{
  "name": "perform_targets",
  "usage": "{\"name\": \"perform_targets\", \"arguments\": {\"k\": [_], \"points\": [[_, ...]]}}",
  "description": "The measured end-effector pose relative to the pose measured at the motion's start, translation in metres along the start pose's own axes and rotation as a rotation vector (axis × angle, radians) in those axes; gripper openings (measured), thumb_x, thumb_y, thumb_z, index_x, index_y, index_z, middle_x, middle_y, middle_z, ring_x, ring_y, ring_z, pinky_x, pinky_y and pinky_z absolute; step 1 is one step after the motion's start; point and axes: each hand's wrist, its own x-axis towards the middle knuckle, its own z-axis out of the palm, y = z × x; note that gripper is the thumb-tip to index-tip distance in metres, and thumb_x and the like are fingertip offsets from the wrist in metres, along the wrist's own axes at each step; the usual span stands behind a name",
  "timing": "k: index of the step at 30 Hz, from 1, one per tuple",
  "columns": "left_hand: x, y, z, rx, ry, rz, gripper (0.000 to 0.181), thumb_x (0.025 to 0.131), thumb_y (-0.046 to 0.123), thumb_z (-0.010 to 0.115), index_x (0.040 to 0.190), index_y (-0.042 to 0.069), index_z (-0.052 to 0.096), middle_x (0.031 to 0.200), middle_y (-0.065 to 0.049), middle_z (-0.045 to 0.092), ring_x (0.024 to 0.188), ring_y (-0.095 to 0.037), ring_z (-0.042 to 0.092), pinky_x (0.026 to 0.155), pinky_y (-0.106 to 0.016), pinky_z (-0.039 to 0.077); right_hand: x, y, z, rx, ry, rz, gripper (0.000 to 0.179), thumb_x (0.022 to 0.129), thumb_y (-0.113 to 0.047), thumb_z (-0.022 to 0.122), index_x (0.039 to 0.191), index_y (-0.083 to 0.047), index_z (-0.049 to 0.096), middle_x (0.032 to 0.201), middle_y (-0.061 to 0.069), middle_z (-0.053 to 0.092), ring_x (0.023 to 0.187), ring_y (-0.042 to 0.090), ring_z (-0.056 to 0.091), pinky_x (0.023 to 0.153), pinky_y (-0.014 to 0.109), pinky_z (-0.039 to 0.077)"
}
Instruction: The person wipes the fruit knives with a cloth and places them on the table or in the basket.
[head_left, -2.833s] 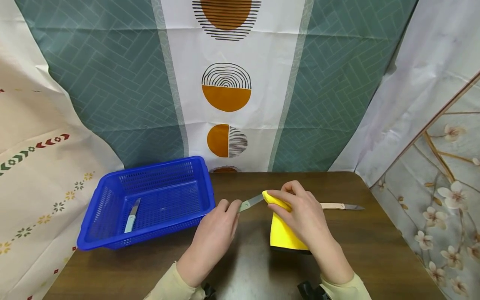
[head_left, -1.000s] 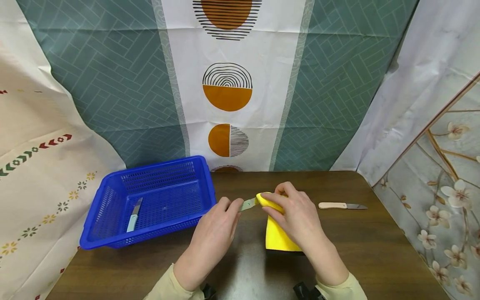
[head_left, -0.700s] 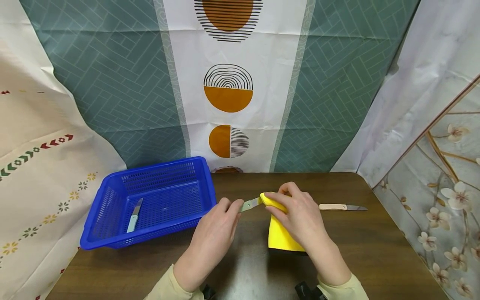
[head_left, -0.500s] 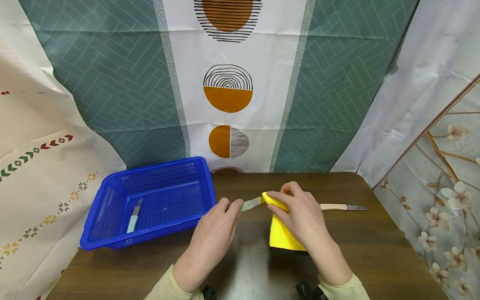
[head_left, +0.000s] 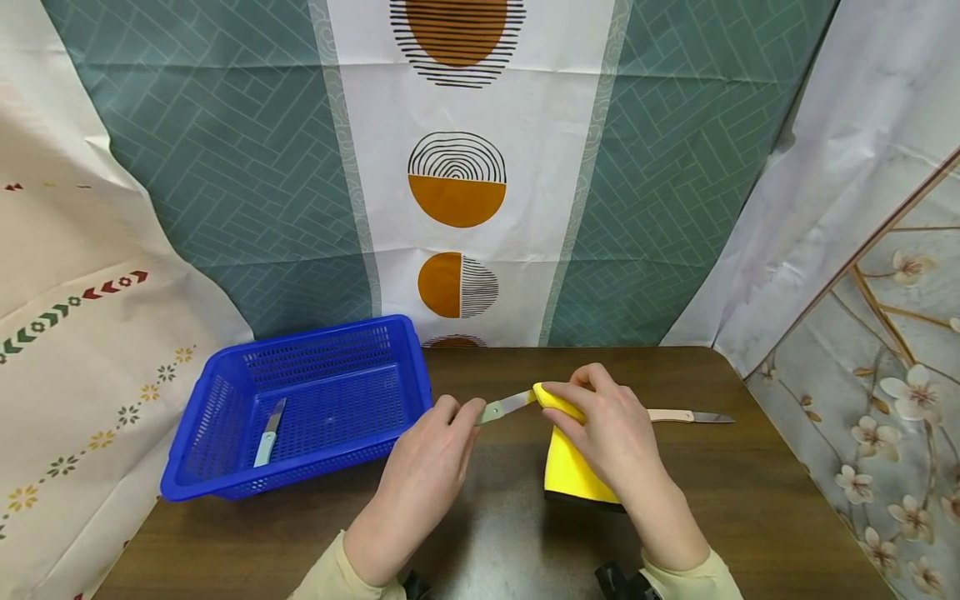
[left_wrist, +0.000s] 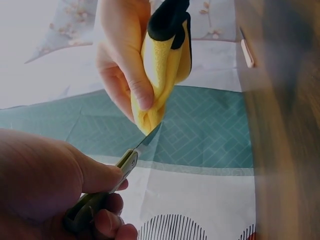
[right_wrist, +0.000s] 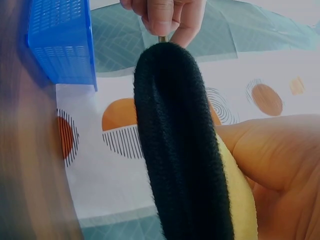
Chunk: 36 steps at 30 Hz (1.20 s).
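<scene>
My left hand (head_left: 429, 462) grips the pale green handle of a small knife (head_left: 512, 403), its blade pointing right. My right hand (head_left: 611, 433) pinches a folded cloth (head_left: 573, 471), yellow on one face and black on the other, around the blade's tip end. In the left wrist view the thumb presses along the knife handle (left_wrist: 127, 164), and part of the blade shows before it enters the cloth (left_wrist: 159, 60). The right wrist view has the black face of the cloth (right_wrist: 175, 135) across its middle, hiding most of the knife.
A blue plastic basket (head_left: 300, 483) stands at the left on the wooden table (head_left: 495, 550), with one knife with a light blue handle (head_left: 266, 437) inside. Behind the right hand lies a knife with a cream handle (head_left: 693, 416). A patterned curtain (head_left: 300, 167) hangs behind the table.
Over the last second my right hand and the cloth have slid right along the blade toward its tip, baring more of it. My left hand stays nearly still with the knife.
</scene>
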Motion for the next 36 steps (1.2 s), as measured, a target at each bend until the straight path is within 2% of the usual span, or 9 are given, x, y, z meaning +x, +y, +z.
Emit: {"name": "perform_targets", "arguments": {"k": [13, 21, 31, 36], "points": [[0.000, -0.002, 0.000, -0.018, 0.038, 0.012, 0.032, 0.100, 0.008, 0.082, 0.129, 0.010, 0.070, 0.088, -0.003, 0.055, 0.068, -0.018, 0.052, 0.053, -0.031, 0.046, 0.000, 0.004, -0.006, -0.013, -0.027, 0.061, 0.039, 0.091, -0.023, 0.093, 0.129, -0.023, 0.084, 0.116, 0.006, 0.062, 0.087, 0.030, 0.059, 0.077, 0.046, 0.050], [0.000, -0.002, -0.001, -0.022, 0.037, 0.007, 0.032, 0.100, 0.008, 0.082, 0.130, 0.010, 0.070, 0.088, -0.002, 0.055, 0.068, -0.017, 0.051, 0.054, -0.031, 0.046, -0.001, 0.009, -0.013, -0.020, -0.027, 0.090, 0.038, 0.092, -0.024, 0.092, 0.129, -0.023, 0.084, 0.117, 0.007, 0.062, 0.087, 0.031, 0.060, 0.076, 0.047, 0.049], [0.000, -0.001, 0.000, -0.022, 0.028, 0.000, 0.032, 0.099, 0.007, 0.083, 0.130, 0.010, 0.071, 0.089, -0.003, 0.056, 0.068, -0.016, 0.053, 0.054, -0.030, 0.046, -0.003, -0.002, -0.009, -0.002, 0.033, 0.012, 0.040, 0.090, -0.024, 0.095, 0.128, -0.024, 0.085, 0.114, 0.003, 0.061, 0.085, 0.030, 0.058, 0.073, 0.044, 0.049], [0.001, 0.000, -0.001, -0.013, -0.008, -0.017, 0.030, 0.101, 0.009, 0.081, 0.130, 0.010, 0.072, 0.089, -0.003, 0.055, 0.067, -0.014, 0.050, 0.053, -0.027, 0.043, -0.004, -0.010, -0.004, 0.011, 0.047, -0.055, 0.041, 0.088, -0.023, 0.097, 0.127, -0.024, 0.085, 0.114, 0.002, 0.061, 0.085, 0.029, 0.058, 0.075, 0.043, 0.050]]}}
